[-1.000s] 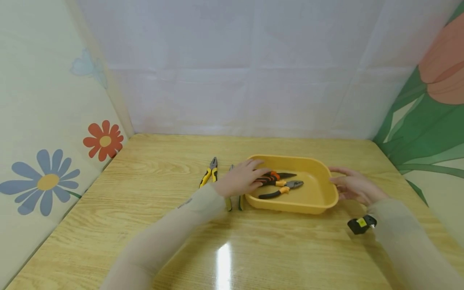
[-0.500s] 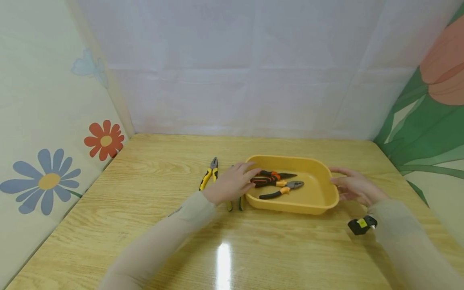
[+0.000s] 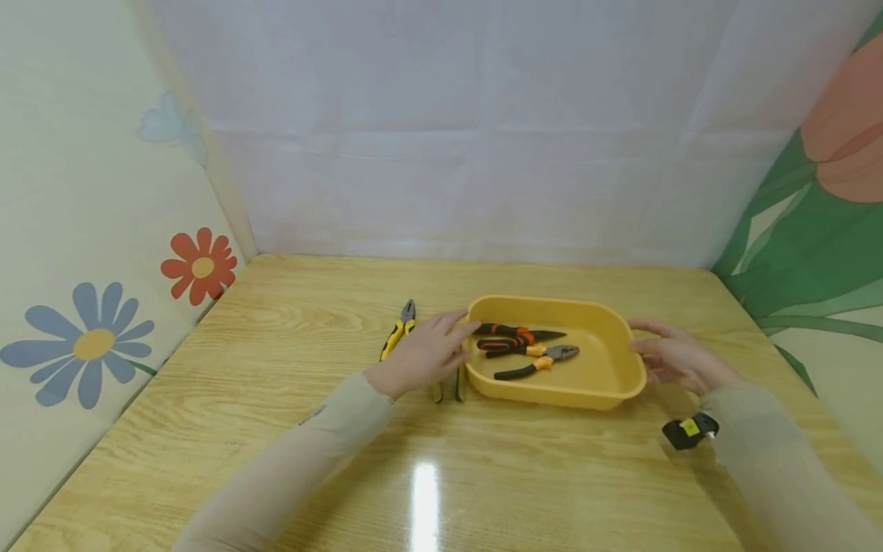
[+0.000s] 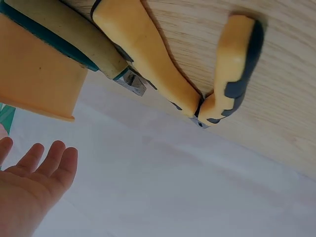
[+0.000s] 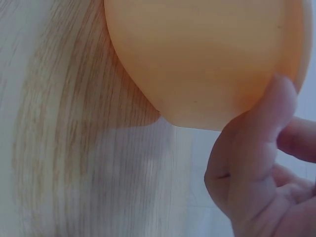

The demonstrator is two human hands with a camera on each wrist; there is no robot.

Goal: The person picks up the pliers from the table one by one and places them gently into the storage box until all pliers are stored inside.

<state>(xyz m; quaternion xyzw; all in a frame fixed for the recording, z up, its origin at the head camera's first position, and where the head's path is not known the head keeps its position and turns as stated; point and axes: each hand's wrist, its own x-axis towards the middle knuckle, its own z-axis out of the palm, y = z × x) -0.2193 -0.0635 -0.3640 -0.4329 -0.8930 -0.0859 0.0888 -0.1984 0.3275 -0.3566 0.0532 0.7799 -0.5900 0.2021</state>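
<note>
My left hand (image 3: 422, 354) reaches over the left end of a yellow plastic bin (image 3: 552, 395), fingers extended at its rim and holding nothing. Inside the bin lie black-and-orange long-nose pliers (image 3: 519, 335) and, nearer me, combination pliers (image 3: 545, 359) with black-and-yellow handles. Partly hidden under my left hand are pliers with yellow-green handles (image 4: 81, 29), beside yellow-and-black pliers (image 3: 402, 326) lying on the table. At the bin's right end, my right hand (image 3: 679, 359) rests against the outside; the right wrist view shows its thumb (image 5: 281, 96) against the outer wall below the rim.
The wood-grain table (image 3: 310, 307) carries everything. A white cloth backdrop (image 3: 448, 153) hangs behind its far edge. Flower-printed panels stand at the left (image 3: 90, 192) and right (image 3: 828, 268). A small black device (image 3: 690, 429) sits on my right wrist.
My left hand has drawn back leftward from over the bin to its left rim, uncovering the handles of the pliers inside. The bin and my right hand have barely moved.
</note>
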